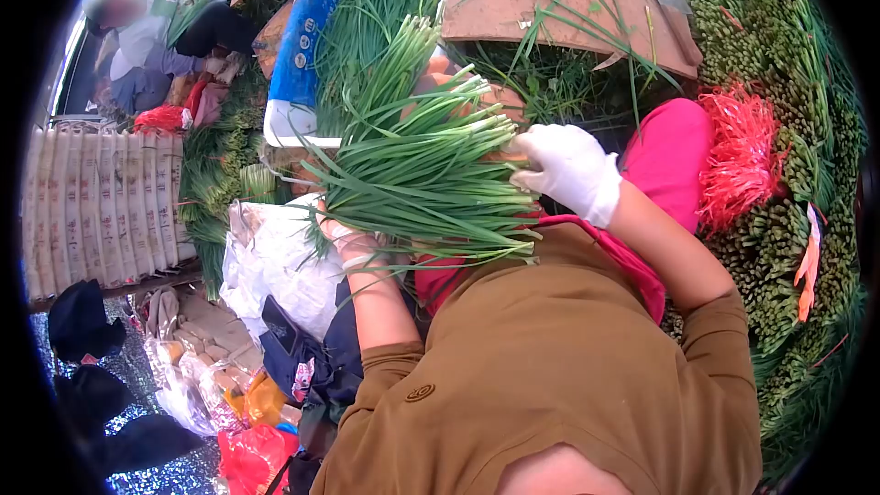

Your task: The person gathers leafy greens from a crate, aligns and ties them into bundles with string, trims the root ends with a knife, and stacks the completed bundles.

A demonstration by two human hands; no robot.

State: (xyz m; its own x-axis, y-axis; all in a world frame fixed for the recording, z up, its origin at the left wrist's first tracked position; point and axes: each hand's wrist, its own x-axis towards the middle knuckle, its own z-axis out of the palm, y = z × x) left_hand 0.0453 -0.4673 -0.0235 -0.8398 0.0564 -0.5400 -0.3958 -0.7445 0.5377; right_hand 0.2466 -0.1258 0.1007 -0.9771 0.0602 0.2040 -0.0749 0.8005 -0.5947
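Note:
A large loose bunch of green chives [431, 174] lies across my lap, white stem ends to the right and leaves spreading left. My right hand [568, 170], in a white glove, is closed at the stem ends, its fingers bent around some of them. My left hand [344, 236] is at the leafy side, touching the bunch from below. Leaves cover most of its fingers, so their grip is hidden. More chives [376, 14] fill a white crate with a blue side panel [309, 32] just beyond the bunch.
A brown board [559, 9] with stray leaves lies ahead. Stacked chive bundles [770, 27] line the right side, with red plastic strips [738, 156] on them. A white sack [280, 257] and bags [257, 458] are at left. Another person [156, 46] sits at upper left.

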